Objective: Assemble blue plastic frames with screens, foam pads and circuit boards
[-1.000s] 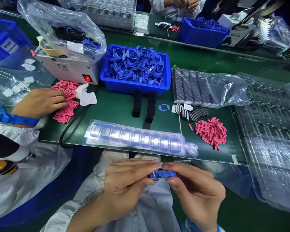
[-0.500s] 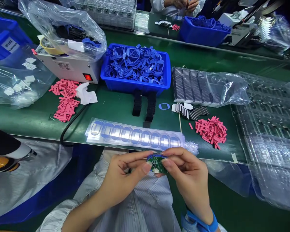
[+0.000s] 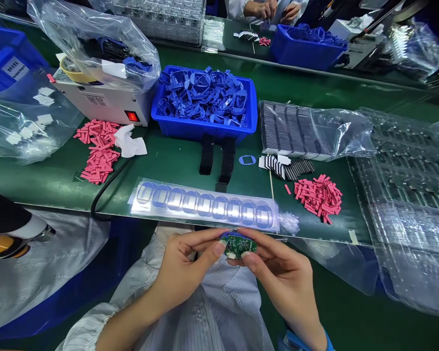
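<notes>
Since the earliest view, the green circuit board (image 3: 237, 247) with its blue frame (image 3: 235, 234) has been turned from edge-on to face the wearer, the right thumb has dropped to the board's lower edge, and a co-worker's hand has gone from the left-hand pile of pink strips (image 3: 99, 163). The board now sits over the wearer's lap, just off the near edge of the green table (image 3: 168, 163), probably held there for a close look with the component side tipped up. The left hand (image 3: 183, 270) pinches its left end, thumb on the face and fingers behind; the right hand (image 3: 287, 273) pinches the right end the same way. Both are closed to about the part's thickness, and gripping by the rim seems meant to leave most of the components uncovered. Straight ahead, a clear sheet with 9 blue ovals (image 3: 205, 204) lies along the table edge, within easy reach. Behind it, 2 rows of black strips (image 3: 227, 163) lie side by side, running back to the blue bin (image 3: 201, 128) full of blue parts; they look fanned so each can be lifted singly. The right-hand heap of pink strips (image 3: 318, 195) is loose, perhaps because their order matters little.
</notes>
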A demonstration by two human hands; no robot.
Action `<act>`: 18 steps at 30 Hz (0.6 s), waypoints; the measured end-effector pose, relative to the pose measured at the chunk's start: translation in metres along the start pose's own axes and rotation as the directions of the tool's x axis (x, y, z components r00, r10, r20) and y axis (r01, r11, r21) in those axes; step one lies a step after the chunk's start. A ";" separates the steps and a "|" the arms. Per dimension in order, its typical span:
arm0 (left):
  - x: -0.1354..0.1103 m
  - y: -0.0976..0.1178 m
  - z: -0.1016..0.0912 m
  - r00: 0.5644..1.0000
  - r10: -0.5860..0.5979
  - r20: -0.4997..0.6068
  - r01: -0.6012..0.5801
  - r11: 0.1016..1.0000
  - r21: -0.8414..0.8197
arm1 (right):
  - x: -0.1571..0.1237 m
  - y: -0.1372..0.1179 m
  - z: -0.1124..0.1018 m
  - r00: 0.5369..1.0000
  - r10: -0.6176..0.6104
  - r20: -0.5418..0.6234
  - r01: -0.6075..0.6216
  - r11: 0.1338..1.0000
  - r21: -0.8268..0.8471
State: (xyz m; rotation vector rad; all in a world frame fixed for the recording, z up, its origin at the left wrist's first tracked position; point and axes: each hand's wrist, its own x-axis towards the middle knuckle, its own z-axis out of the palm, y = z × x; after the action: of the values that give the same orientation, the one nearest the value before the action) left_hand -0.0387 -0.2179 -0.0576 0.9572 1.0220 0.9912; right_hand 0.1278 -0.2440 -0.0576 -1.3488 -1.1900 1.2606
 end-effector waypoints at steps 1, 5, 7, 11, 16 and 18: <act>-0.001 0.000 0.001 1.000 0.014 -0.009 -0.014 1.000 0.004 | 0.000 -0.001 0.001 1.000 0.004 -0.014 -0.004 1.000 0.013; -0.004 -0.001 0.004 0.995 0.102 -0.018 -0.102 0.995 0.004 | -0.003 -0.004 0.005 0.997 -0.027 -0.073 0.029 0.999 0.028; -0.004 -0.002 0.004 0.993 0.121 -0.007 -0.121 0.993 0.013 | -0.004 -0.005 0.006 0.996 -0.028 -0.082 0.031 0.999 0.035; -0.003 -0.003 0.001 0.993 0.118 0.027 -0.120 0.991 0.065 | -0.002 -0.005 0.002 0.998 0.054 0.019 -0.056 0.991 0.124; -0.001 -0.004 -0.007 0.942 0.291 0.167 -0.314 0.940 0.133 | 0.006 -0.008 -0.004 0.993 0.036 0.111 -0.058 0.977 0.206; 0.000 -0.004 -0.008 0.926 0.340 0.165 -0.367 0.913 0.180 | 0.007 -0.009 -0.004 0.993 0.003 0.119 -0.026 0.981 0.190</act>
State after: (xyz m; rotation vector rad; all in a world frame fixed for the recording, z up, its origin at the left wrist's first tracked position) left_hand -0.0454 -0.2181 -0.0636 1.3998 0.8693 1.1162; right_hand 0.1315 -0.2360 -0.0492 -1.1570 -1.1089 1.4434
